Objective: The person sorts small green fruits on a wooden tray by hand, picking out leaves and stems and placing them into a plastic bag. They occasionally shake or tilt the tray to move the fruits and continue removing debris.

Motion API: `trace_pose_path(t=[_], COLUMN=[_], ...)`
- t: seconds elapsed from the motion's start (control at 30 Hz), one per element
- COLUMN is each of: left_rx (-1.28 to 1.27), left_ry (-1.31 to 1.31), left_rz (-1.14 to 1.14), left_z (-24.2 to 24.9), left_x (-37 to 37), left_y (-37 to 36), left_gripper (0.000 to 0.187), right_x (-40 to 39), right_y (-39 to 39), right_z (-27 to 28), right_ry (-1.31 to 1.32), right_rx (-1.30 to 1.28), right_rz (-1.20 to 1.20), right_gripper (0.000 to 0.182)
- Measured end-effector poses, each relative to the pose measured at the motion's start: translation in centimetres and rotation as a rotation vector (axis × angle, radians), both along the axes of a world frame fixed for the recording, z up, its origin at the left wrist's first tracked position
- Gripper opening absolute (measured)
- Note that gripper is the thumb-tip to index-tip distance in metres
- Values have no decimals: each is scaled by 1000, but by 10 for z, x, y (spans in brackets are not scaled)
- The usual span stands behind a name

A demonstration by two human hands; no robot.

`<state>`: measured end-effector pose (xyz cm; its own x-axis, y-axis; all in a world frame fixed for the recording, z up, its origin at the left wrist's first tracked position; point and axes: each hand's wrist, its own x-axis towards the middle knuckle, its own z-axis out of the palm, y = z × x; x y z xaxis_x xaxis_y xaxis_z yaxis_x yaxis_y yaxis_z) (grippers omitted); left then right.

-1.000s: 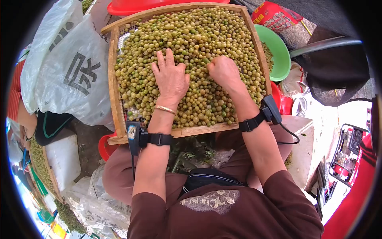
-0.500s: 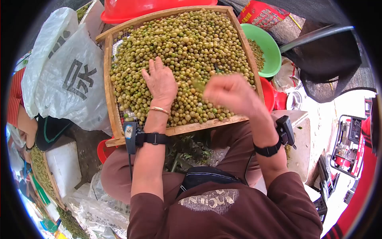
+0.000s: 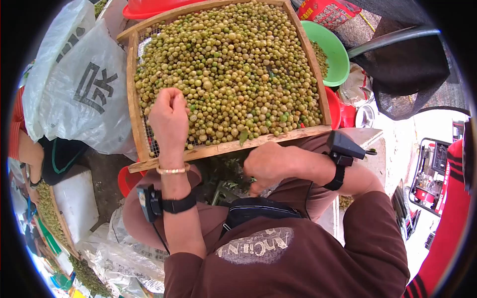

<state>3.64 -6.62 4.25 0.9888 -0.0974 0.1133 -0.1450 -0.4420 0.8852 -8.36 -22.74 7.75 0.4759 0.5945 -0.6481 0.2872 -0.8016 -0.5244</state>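
A wood-framed mesh tray (image 3: 325,99) holds a heap of small round green-yellow fruits (image 3: 223,74). Over its lower left part is my left hand (image 3: 170,116), fingers curled together at the fruits; whatever they pinch is too small to make out. My right hand (image 3: 268,166) is below the tray's near edge, above my lap, with its fingers bent down and mostly hidden; something small and green shows beside them. A green leaf (image 3: 243,136) lies at the near rim, between my two hands.
White plastic bags (image 3: 94,94) stand left of the tray. A green basin (image 3: 334,54) with fruits and a red basin (image 3: 333,107) are on the right. Another person's arm (image 3: 31,154) shows at far left. A black cloth (image 3: 407,64) hangs at upper right.
My left hand has moved left and its spread fingers have closed. My right hand has come down from over the fruits to below the tray's edge. A leaf now shows at the near rim.
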Motion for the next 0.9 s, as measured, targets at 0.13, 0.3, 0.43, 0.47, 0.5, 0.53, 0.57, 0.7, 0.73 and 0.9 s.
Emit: trace_pose_path(t=[0.13, 0.3, 0.43, 0.47, 0.5, 0.53, 0.57, 0.7, 0.73, 0.9], left_rx=[-89, 62, 208, 291, 292, 439, 584, 632, 628, 399], left_ry=[270, 353, 260, 79, 75, 38, -1, -31, -35, -59], left_rz=[-193, -646, -398, -403, -401, -425, -450, -358, -357, -305], left_z=[-4, -20, -18, -19, -24, -32, -39, -45, -44, -19], left_x=[-43, -87, -99, -98, -98, -98, -97, -99, -100, -101], left_y=[18, 25, -11, -20, -26, -33, -39, -52, -50, -28], left_gripper=[9, 10, 12, 13, 13, 14, 16, 11, 11, 13], right_x=[33, 91, 102, 102, 103, 103, 102, 100, 98, 99], right_y=[-46, -115, -109, -107, -109, -110, -111, -114, -115, -128], right_z=[-19, -77, -90, -88, -86, -85, -86, -80, -77, -85], right_ry=[-322, -765, -718, -694, -674, -683, -692, -655, -645, -625], right_rx=[-208, -335, -451, -466, -475, -474, -465, -434, -412, -374], right_rz=[-402, -712, -724, -732, -716, -718, -728, -739, -736, -786], right_gripper=[22, 16, 12, 12, 12, 12, 12, 14, 14, 16])
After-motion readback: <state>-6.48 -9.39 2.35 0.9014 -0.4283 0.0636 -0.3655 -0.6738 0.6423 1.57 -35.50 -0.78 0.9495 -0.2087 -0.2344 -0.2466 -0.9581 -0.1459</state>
